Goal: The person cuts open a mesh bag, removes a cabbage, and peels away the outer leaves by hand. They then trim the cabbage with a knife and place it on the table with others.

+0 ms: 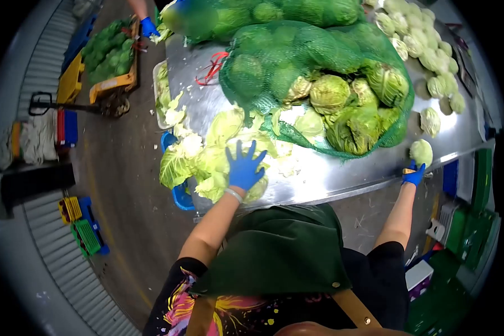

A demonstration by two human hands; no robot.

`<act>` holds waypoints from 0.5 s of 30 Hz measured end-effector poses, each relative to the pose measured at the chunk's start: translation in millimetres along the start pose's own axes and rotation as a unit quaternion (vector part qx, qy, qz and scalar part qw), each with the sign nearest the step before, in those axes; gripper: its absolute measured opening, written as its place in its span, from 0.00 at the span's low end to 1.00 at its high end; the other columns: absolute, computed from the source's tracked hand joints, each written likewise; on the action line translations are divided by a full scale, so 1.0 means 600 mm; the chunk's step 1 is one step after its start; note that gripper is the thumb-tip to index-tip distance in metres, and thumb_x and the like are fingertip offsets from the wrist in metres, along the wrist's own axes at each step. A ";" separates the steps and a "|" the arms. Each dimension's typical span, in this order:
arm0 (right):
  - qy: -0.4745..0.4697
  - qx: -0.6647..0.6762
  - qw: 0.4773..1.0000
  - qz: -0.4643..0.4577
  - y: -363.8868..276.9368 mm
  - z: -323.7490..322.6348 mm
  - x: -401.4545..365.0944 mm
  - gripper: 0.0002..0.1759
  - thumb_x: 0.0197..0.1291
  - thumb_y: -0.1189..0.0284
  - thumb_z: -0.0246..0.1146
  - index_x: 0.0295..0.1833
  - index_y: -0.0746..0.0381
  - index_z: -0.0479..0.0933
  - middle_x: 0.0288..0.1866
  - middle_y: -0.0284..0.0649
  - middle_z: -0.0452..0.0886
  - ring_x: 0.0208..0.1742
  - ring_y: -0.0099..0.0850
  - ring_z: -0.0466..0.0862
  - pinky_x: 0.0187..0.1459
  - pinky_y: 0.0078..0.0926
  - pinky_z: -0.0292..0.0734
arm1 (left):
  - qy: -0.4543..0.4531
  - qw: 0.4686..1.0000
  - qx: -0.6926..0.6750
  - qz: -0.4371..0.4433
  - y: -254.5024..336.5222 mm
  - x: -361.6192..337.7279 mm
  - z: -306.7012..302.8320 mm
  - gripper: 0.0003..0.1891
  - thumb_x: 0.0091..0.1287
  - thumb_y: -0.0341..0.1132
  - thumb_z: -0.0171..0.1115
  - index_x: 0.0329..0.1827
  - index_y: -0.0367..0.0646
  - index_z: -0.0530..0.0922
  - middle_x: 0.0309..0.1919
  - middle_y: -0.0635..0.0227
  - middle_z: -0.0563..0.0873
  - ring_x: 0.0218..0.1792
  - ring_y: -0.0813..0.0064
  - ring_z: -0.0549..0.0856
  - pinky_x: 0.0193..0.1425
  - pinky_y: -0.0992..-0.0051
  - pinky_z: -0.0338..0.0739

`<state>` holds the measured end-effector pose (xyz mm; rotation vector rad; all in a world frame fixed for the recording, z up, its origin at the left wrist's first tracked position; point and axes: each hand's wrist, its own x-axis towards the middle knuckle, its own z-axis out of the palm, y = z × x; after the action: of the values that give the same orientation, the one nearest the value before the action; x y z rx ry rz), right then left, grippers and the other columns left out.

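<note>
My left hand [245, 166], in a blue glove, lies with its fingers spread on a pile of loose cabbage leaves [224, 127] at the left part of the metal table [319, 182]. At the table's right front edge, my right hand [413, 174], also gloved in blue, holds a pale trimmed cabbage [421, 152]; something small and brownish shows at its fingers, too small to name. Between and beyond the hands, a green net sack [280, 61] lies open toward me, with untrimmed cabbages [329, 94] in its mouth.
Many trimmed cabbages [425, 47] lie at the back right. Blue tubs [182, 196] and a white tray [161, 95] adjoin the left edge. Another person's gloved hand [149, 27] is at the upper left, near a pallet truck [103, 106] with green sacks. Red ties [211, 69] lie beside the net.
</note>
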<state>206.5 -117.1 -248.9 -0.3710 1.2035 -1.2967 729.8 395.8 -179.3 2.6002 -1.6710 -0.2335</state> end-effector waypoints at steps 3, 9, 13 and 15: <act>-0.024 -0.091 0.996 -0.009 -0.001 0.065 0.021 0.28 0.68 0.56 0.59 0.67 0.62 0.75 0.32 0.32 0.80 0.20 0.23 0.67 0.24 0.24 0.62 | -0.010 0.999 0.025 -0.045 -0.096 -0.035 0.000 0.31 0.64 0.55 0.61 0.73 0.73 0.71 0.75 0.62 0.69 0.79 0.44 0.56 0.74 0.26 0.35; -0.345 -0.358 0.846 -0.192 0.003 0.415 -0.300 0.23 0.61 0.78 0.58 0.64 0.68 0.76 0.54 0.40 0.86 0.49 0.25 0.84 0.52 0.22 0.76 | 0.007 0.975 0.040 -0.219 -0.301 -0.118 0.000 0.29 0.61 0.47 0.64 0.69 0.69 0.76 0.70 0.61 0.75 0.76 0.46 0.62 0.76 0.32 0.40; -0.293 -0.665 0.621 -0.295 0.109 0.442 -0.375 0.26 0.52 0.70 0.61 0.60 0.58 0.80 0.42 0.53 0.84 0.48 0.45 0.85 0.50 0.36 0.79 | 0.046 0.944 0.078 -0.318 -0.358 -0.122 -0.048 0.19 0.65 0.37 0.64 0.60 0.50 0.84 0.66 0.60 0.78 0.68 0.50 0.72 0.73 0.49 0.63; -0.268 -0.658 0.649 -0.273 0.134 0.453 -0.414 0.23 0.51 0.70 0.61 0.55 0.61 0.82 0.48 0.54 0.83 0.49 0.52 0.82 0.53 0.44 0.78 | 0.162 0.944 -0.082 -0.277 -0.320 -0.088 -0.071 0.18 0.66 0.32 0.62 0.60 0.46 0.83 0.64 0.59 0.80 0.65 0.53 0.76 0.70 0.54 0.67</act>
<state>519.6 17.2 -88.1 -2.1567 1.3401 -0.3942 887.8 522.2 -154.1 2.7256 -0.7647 0.0416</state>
